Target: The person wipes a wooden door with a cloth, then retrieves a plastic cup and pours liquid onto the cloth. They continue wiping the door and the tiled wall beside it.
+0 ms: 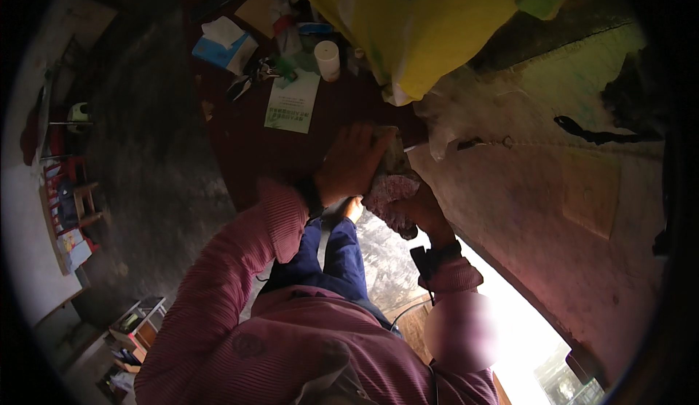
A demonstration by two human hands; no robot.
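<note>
My left hand (352, 159) is at the near edge of the dark red table (246, 148), its fingertips over a dull grey strip (396, 156). Directly below that strip is a mottled pinkish, cloth-like thing (390, 189), hanging past the table edge. My right hand (418, 208) grips this thing from its right side, fingers bent over it. Whether the strip and the pinkish thing are one piece, I cannot tell in the dim light. Dark bands circle both wrists.
On the table are a printed leaflet (292, 102), a white cylinder (327, 60), keys (265, 69) and a blue tissue pack (224, 45). A yellow bag (431, 23) bulges at the back. A wall (519, 186) rises close on the right. Shelves (139, 323) stand lower left.
</note>
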